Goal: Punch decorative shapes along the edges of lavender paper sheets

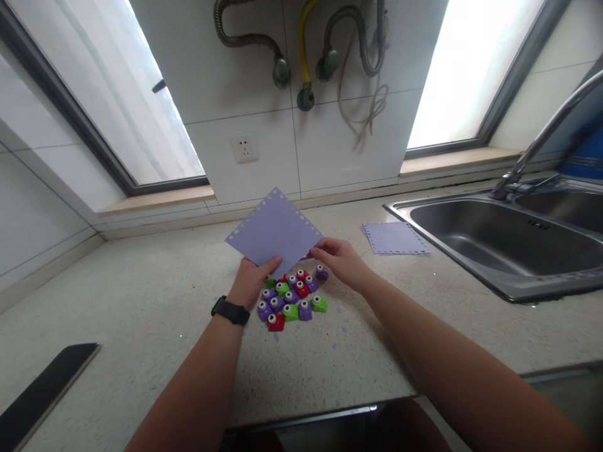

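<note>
A sheet of purple paper (277, 229) is held tilted above the counter, one corner pointing up. Punched holes line its two upper edges. My left hand (254, 279), wearing a black watch, grips the lower corner with the thumb flat on top. My right hand (342, 260) is closed at the sheet's right corner; its fingertips are partly hidden. Below the paper stand several small craft punches (291, 298) in purple, green and red, set close together. One purple punch (321, 272) sits slightly apart, near my right hand. The sheet covers part of the group's far side.
A stack of purple sheets (396, 238) with punched edges lies to the right, beside the steel sink (494, 245). A black flat object (47, 383) rests at the left. Small purple paper scraps are scattered on the counter (155, 295). Hoses hang on the tiled wall behind.
</note>
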